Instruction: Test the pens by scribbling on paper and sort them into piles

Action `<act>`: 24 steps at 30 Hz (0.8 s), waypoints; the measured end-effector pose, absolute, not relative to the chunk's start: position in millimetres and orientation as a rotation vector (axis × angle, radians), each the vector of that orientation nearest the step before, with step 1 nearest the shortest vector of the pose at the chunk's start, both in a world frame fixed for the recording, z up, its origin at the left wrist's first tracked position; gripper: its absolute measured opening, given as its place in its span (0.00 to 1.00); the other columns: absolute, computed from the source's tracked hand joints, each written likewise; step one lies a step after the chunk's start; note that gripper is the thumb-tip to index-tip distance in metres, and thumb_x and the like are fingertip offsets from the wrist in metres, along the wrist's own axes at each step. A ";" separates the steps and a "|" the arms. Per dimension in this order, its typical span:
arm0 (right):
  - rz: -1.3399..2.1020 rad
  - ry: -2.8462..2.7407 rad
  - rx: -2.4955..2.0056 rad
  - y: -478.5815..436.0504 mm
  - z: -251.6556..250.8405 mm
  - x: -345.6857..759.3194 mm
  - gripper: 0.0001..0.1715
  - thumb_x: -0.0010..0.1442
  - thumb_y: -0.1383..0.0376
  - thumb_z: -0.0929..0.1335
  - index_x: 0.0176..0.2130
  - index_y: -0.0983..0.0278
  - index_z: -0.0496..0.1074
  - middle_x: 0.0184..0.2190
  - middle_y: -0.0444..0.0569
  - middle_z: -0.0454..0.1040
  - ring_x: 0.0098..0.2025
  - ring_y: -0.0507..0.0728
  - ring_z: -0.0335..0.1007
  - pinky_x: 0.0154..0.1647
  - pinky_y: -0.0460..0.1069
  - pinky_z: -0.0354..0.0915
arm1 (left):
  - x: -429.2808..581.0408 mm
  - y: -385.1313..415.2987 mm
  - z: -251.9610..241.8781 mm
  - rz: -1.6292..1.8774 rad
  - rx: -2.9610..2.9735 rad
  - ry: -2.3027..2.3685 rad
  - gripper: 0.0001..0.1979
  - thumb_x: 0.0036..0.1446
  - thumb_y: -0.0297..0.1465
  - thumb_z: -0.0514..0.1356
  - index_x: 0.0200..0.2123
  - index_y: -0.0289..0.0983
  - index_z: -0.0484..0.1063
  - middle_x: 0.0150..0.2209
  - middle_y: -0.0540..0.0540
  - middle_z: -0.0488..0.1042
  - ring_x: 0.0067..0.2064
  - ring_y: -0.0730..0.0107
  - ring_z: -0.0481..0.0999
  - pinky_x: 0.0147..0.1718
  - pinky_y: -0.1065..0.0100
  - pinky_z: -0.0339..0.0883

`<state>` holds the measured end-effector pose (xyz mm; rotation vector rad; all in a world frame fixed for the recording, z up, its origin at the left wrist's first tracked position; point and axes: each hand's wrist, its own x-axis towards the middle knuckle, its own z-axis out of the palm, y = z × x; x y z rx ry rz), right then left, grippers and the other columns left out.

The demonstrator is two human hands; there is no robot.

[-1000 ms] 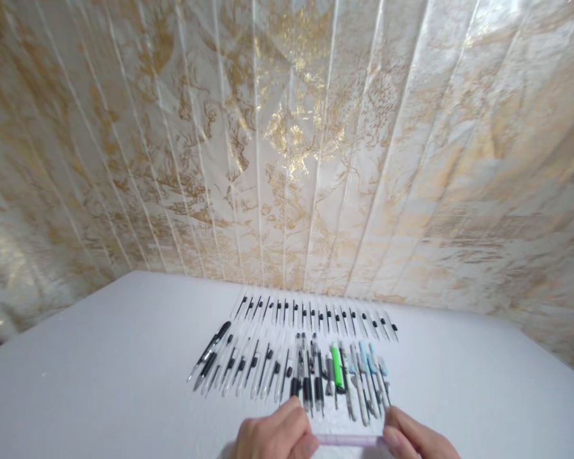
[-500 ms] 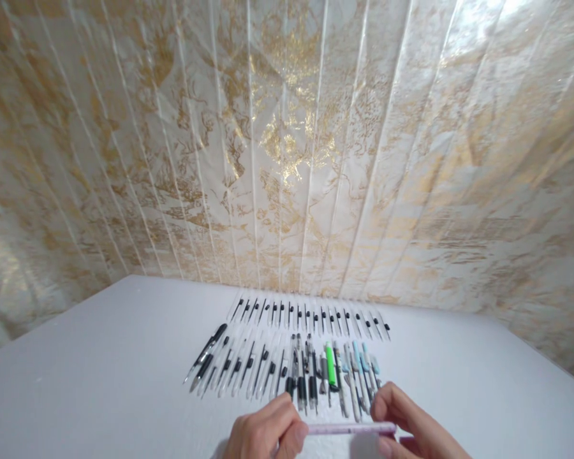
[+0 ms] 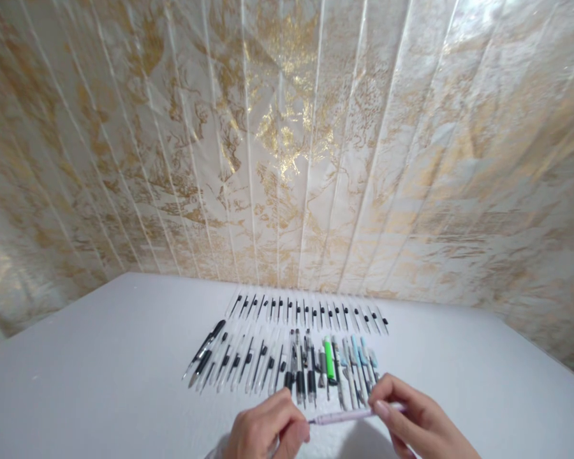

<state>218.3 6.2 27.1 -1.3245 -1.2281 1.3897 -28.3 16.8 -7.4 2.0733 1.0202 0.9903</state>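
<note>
A slim pale pink pen (image 3: pixel 342 416) spans the gap between my hands in front of the pen rows, its right end slightly higher. My left hand (image 3: pixel 268 427) is closed, with thumb and forefinger pinching its left end, where a short dark, thin section shows. On the other side my right hand (image 3: pixel 411 417) pinches the barrel between thumb and fingers, and the pen's end sticks out past them. Just beyond the hands lie black-grip pens (image 3: pixel 300 382), a bright green pen (image 3: pixel 329 358) and light blue and white pens (image 3: pixel 358 363).
Clear pens with black parts (image 3: pixel 249 366) lie side by side in the near row, with black pens (image 3: pixel 208 347) at its left end. A far row of similar clear pens (image 3: pixel 306 312) runs behind. The white table (image 3: pixel 100 357) meets a gold-patterned sheet (image 3: pixel 287 159).
The pink pen has gone from level to tilted, right end up. My right hand has shifted its hold inward along the barrel. A dark thin part now shows beside my left fingers.
</note>
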 end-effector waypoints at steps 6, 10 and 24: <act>1.435 -0.950 -1.181 0.9 40.4 212.3 0.23 0.44 0.49 0.77 0.27 0.65 0.74 0.16 0.35 0.52 0.18 0.46 0.46 0.17 0.42 0.48 | -26.2 11.1 5.2 1.041 1.982 1.018 0.12 0.65 0.34 0.51 0.32 0.39 0.72 0.27 0.51 0.65 0.28 0.72 0.66 0.26 0.73 0.56; 1.438 -0.892 -1.119 1.9 36.6 211.4 0.21 0.49 0.50 0.76 0.30 0.66 0.74 0.17 0.37 0.56 0.20 0.47 0.48 0.17 0.41 0.53 | -25.9 11.3 4.9 0.992 1.966 1.006 0.13 0.65 0.34 0.52 0.32 0.39 0.72 0.28 0.50 0.67 0.29 0.71 0.67 0.27 0.73 0.57; 0.857 -0.586 -0.973 9.5 66.5 257.9 0.17 0.55 0.54 0.73 0.26 0.62 0.68 0.19 0.37 0.56 0.19 0.47 0.49 0.15 0.39 0.57 | -23.8 11.9 -3.8 0.925 2.137 0.922 0.09 0.61 0.29 0.53 0.29 0.38 0.68 0.26 0.51 0.65 0.25 0.74 0.65 0.24 0.75 0.56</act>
